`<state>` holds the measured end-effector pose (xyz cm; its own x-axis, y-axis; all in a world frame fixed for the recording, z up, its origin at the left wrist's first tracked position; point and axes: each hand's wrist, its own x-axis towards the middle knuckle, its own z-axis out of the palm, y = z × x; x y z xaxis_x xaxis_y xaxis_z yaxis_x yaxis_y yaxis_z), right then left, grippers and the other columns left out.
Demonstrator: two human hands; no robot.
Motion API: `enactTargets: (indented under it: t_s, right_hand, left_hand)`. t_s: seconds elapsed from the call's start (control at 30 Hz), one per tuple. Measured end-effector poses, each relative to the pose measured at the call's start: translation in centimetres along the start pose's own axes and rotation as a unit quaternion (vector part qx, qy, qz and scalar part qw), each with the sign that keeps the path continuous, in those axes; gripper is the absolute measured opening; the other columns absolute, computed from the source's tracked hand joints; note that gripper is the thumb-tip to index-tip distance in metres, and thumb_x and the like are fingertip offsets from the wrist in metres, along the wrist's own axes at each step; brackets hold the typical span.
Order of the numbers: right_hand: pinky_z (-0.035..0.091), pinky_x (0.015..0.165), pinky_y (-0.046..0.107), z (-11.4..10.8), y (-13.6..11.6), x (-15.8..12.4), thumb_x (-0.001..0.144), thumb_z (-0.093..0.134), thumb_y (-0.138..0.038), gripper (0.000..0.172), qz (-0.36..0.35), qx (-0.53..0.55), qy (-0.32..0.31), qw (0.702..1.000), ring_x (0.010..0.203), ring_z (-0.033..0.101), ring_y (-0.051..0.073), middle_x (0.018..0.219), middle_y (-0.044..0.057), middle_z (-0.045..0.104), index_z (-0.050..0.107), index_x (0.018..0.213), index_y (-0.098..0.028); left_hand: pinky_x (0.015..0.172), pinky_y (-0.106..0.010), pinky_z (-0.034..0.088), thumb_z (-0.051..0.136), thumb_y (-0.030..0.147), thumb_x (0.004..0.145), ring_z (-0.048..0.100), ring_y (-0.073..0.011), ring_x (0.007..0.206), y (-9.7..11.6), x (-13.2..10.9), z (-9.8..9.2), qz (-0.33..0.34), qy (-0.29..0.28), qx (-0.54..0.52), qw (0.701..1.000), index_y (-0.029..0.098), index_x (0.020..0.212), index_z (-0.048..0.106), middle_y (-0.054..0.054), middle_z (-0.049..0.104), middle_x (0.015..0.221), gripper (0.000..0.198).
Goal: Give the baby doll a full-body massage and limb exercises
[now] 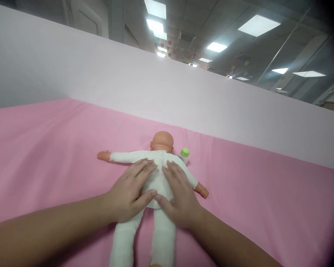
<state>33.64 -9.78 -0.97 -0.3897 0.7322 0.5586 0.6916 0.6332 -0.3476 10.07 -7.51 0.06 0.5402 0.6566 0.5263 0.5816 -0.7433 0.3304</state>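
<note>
A baby doll point(159, 181) with a white cloth body lies face down, its arms spread out and its head pointing away from me. On the left side of its back rests my left hand point(132, 189), open, with the fingers stretched toward the doll's spine. My right hand point(182, 196) lies open on the right side of the back. The two thumbs meet or nearly meet over the lower back. Beside the doll's right-hand shoulder in view is a small bottle point(184, 155) with a green cap, partly hidden behind the doll.
A pink sheet point(239, 189) covers the surface under the doll, with soft creases at the left. A white panel point(128, 81) rises behind it and along the far left. Beyond the panel are ceiling lights point(258, 25) and a door point(87, 20).
</note>
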Motion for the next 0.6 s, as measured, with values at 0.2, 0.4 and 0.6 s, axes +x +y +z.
enactTargets:
  t_s: [0.2, 0.4, 0.6]
  right_hand:
    - [0.052, 0.081, 0.042, -0.5, -1.3, 0.0, 0.09, 0.065, -0.028, 0.023, -0.093, 0.048, -0.013, 0.994, 0.084, 0.06, 0.022, 0.089, 0.005, 0.061, 0.07, 0.112, -0.024]
    - [0.048, 0.073, 0.035, -1.2, -2.0, 0.5, 0.085, 0.064, -0.023, 0.011, -0.106, 0.085, -0.114, 0.984, 0.077, 0.06, 0.018, 0.084, 0.002, 0.065, 0.069, 0.095, -0.022]
    - [0.048, 0.076, 0.041, -1.3, -1.7, 0.1, 0.091, 0.064, -0.027, 0.024, -0.112, 0.034, 0.03, 0.993, 0.081, 0.057, 0.023, 0.086, 0.005, 0.063, 0.068, 0.114, -0.02]
  left_hand:
    - [0.071, -0.037, 0.045, 0.056, 0.025, 0.092, 0.054, -0.0202, 0.074, 0.7, 0.4, -1.1, 0.111, -0.036, -0.052, 0.992, 0.02, 0.087, 0.059, -0.004, 0.058, 0.08, 0.008]
    - [0.063, -0.031, 0.043, 0.063, 0.026, 0.087, 0.055, -0.0172, 0.068, 0.4, 0.8, -1.0, 0.111, -0.096, -0.13, 0.981, 0.021, 0.084, 0.061, -0.001, 0.059, 0.072, 0.006]
    - [0.065, -0.032, 0.045, 0.057, 0.018, 0.09, 0.056, -0.0184, 0.072, 0.4, 0.6, -2.2, 0.146, 0.025, -0.154, 0.977, 0.019, 0.094, 0.064, -0.004, 0.059, 0.077, 0.008]
